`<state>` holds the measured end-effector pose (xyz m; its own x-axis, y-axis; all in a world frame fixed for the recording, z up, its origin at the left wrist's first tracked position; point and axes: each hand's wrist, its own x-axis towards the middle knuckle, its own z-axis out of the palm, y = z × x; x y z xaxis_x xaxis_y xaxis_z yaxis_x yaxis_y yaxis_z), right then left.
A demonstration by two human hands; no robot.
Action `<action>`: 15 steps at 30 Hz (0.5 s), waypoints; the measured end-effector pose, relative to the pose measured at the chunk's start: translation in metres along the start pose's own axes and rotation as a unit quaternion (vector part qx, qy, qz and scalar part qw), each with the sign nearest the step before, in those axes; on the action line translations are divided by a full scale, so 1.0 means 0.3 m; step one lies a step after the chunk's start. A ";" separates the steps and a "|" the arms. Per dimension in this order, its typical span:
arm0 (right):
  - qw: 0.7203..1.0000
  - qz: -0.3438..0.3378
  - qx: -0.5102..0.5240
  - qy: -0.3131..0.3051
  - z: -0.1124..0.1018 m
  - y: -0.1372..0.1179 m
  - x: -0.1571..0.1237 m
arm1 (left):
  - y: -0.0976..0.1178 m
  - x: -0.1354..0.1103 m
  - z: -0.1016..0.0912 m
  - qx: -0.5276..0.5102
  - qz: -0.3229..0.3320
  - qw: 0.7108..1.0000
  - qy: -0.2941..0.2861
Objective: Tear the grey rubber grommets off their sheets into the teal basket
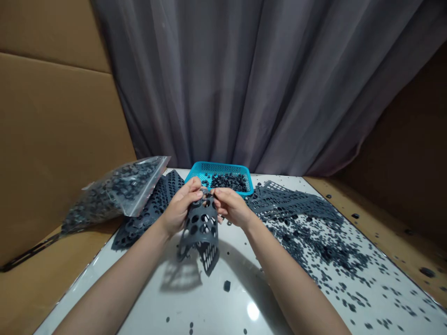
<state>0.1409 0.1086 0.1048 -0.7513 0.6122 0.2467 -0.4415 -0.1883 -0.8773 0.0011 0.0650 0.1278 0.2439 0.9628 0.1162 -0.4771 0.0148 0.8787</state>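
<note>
Between my hands is a dark grey perforated sheet [199, 228], curled over and full of round holes. It is held above the white table, with its lower end hanging toward me. My left hand [181, 204] grips the sheet's upper left edge, thumb on top. My right hand [231, 204] pinches the upper right edge between thumb and fingers. Whether a small piece sits in that pinch is hidden. Just behind my hands stands a blue plastic basket [250, 179] with many small dark pieces inside.
A clear zip bag [115, 190] full of dark pieces leans at left, beside stacked perforated sheets [134, 230]. More perforated sheets [296, 204] lie at right, with small dark bits [328, 253] strewn over the white table [181, 307]. Cardboard walls [56, 139] and a grey curtain [223, 83] surround it.
</note>
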 end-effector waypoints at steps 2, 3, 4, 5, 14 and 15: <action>0.999 -0.020 -0.032 0.010 -0.020 -0.015 -0.001 | 0.011 0.001 -0.001 0.019 0.008 1.000 -0.003; 0.998 -0.038 -0.040 0.016 -0.032 -0.024 -0.003 | 0.018 0.002 -0.002 0.023 0.015 1.000 -0.005; 0.997 -0.058 -0.043 0.024 -0.047 -0.034 -0.005 | 0.026 0.003 -0.004 0.026 0.022 0.999 -0.005; 0.996 -0.073 -0.046 0.034 -0.064 -0.043 -0.008 | 0.035 0.004 -0.007 0.033 0.031 0.999 0.000; 0.994 -0.034 -0.071 0.080 -0.174 -0.066 -0.020 | 0.059 0.012 -0.019 0.169 0.052 0.975 0.137; 0.994 -0.034 -0.072 0.078 -0.168 -0.067 -0.020 | 0.056 0.012 -0.019 0.180 0.055 0.972 0.141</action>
<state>0.1789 0.1473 0.1002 -0.6320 0.7332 0.2510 -0.4060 -0.0375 -0.9131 -0.0109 0.0704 0.1402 -0.0570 0.9895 0.1326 -0.1478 -0.1397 0.9791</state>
